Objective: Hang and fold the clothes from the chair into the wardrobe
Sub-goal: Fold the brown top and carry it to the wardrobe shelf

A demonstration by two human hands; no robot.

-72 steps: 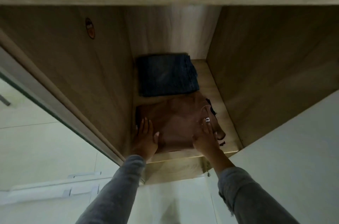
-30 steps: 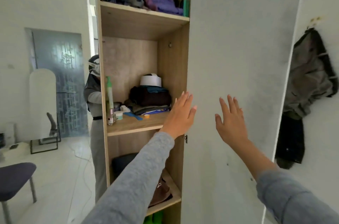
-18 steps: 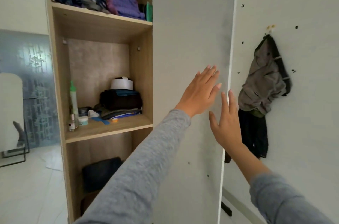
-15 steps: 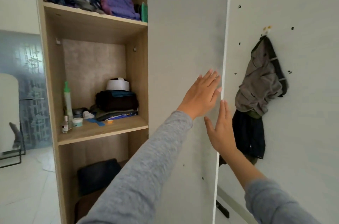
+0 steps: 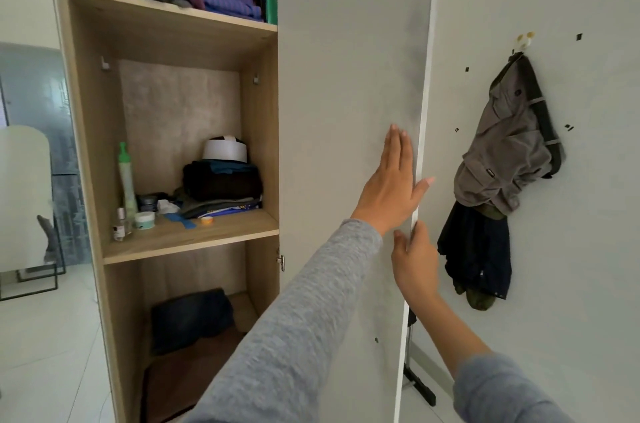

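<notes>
Against wardrobe door [image 5: 346,76], left hand [image 5: 391,190] flat, right hand [image 5: 415,263] gripping (its edge)

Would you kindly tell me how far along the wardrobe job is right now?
Done: a folded dark garment and a brown garment lie on the bottom shelf. In hand: the left hand presses flat on the open wardrobe door, and the right hand grips its edge. Left: closing the door; the chair is out of view, so remaining clothes cannot be judged.

Wardrobe [image 5: 166,132] left, its door [image 5: 346,76] centre, hung jacket [image 5: 509,152] on wall right
</notes>
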